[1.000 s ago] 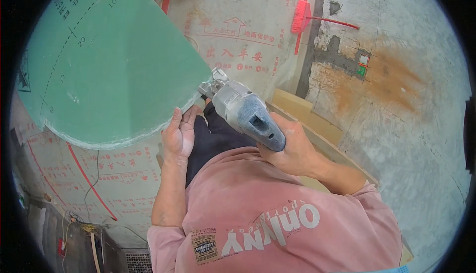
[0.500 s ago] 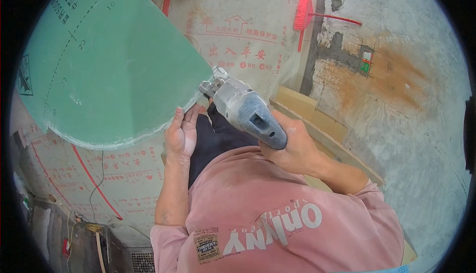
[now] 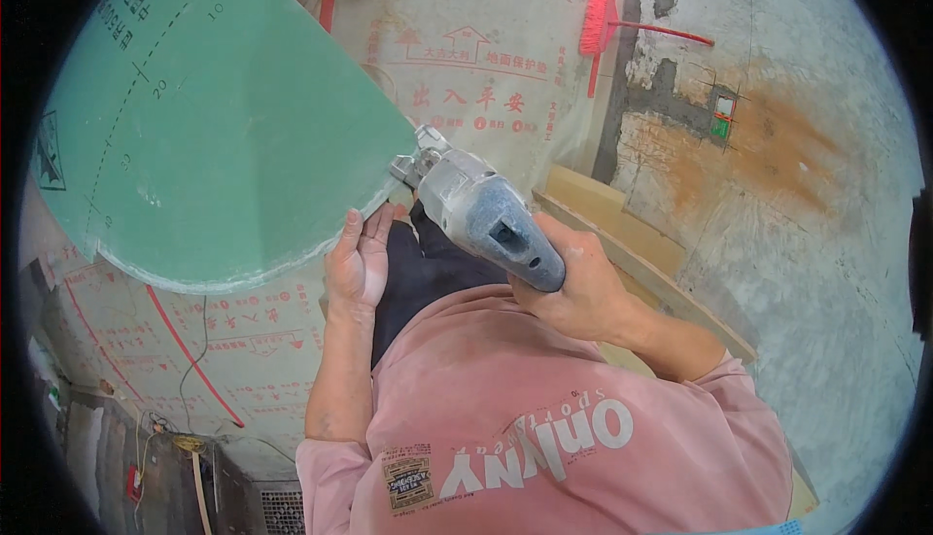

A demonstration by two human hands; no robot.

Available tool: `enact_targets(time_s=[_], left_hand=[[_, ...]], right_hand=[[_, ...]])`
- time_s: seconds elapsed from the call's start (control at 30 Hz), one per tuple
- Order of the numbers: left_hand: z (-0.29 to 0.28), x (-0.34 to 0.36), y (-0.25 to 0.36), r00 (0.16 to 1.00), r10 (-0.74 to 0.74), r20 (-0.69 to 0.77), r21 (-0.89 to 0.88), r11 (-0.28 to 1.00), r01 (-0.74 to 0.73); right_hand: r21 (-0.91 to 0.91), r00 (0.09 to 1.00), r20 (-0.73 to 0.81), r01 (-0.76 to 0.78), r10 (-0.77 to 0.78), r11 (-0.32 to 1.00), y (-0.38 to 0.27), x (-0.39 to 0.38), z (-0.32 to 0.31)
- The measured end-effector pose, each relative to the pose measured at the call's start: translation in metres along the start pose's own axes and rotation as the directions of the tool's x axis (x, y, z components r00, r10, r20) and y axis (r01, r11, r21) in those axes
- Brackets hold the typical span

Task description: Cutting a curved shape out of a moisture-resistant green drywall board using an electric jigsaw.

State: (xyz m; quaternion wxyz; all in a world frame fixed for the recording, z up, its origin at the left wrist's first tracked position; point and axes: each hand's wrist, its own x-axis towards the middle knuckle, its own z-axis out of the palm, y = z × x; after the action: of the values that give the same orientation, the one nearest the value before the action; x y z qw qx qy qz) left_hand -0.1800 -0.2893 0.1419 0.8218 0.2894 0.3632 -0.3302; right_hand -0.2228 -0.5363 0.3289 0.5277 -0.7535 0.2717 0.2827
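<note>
My right hand (image 3: 573, 277) is closed round the rear handle of a dusty grey-and-blue power saw (image 3: 471, 209). The saw's metal front end rests at the right edge of a green board (image 3: 204, 146), which has a curved lower edge covered in white dust, a dashed line and printed marks. Lower left of the saw, my left hand (image 3: 362, 253) is palm up at the board's curved edge, thumb and fingertips against it, holding it. The blade is too small or hidden to make out.
Printed protective sheeting (image 3: 476, 59) covers floor around the board. A red broom (image 3: 595, 22) lies at the upper right, beside stained concrete (image 3: 777, 214). Tan boards and a wooden strip (image 3: 612, 219) lie right of my legs. A cord (image 3: 202, 341) crosses the sheeting at lower left.
The floor and my body have shifted slightly rightward and partly upward in the view. The saw and both hands keep nearly the same place at the board's edge.
</note>
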Motion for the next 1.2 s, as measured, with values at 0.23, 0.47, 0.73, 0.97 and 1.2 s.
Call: enact_targets(time_s=[0.23, 0.47, 0.73, 0.97, 1.2], left_hand=[[-0.005, 0.001, 0.001, 0.999, -0.011, 0.047, -0.005, 1.0, 0.011], [-0.011, 0.003, -0.001, 0.999, -0.018, 0.026, -0.029, 0.999, 0.019], [-0.008, 0.002, -0.001, 1.0, -0.013, 0.009, -0.037, 0.999, 0.014], [-0.009, 0.001, -0.001, 1.0, -0.016, 0.02, -0.038, 0.999, 0.017], [-0.007, 0.0, 0.0, 0.999, -0.025, 0.028, -0.025, 0.999, 0.025]], right_hand=[[0.002, 1.0, 0.001, 0.007, -0.007, 1.0, 0.002, 0.001, 0.0], [0.025, 1.0, 0.012, 0.002, -0.002, 1.0, 0.001, 0.002, -0.001], [0.018, 1.0, 0.011, 0.021, -0.021, 1.0, -0.001, 0.004, -0.003], [0.014, 1.0, 0.007, -0.011, 0.011, 1.0, -0.006, 0.006, -0.002], [0.006, 0.999, 0.02, -0.026, 0.026, 1.0, -0.009, 0.008, -0.003]])
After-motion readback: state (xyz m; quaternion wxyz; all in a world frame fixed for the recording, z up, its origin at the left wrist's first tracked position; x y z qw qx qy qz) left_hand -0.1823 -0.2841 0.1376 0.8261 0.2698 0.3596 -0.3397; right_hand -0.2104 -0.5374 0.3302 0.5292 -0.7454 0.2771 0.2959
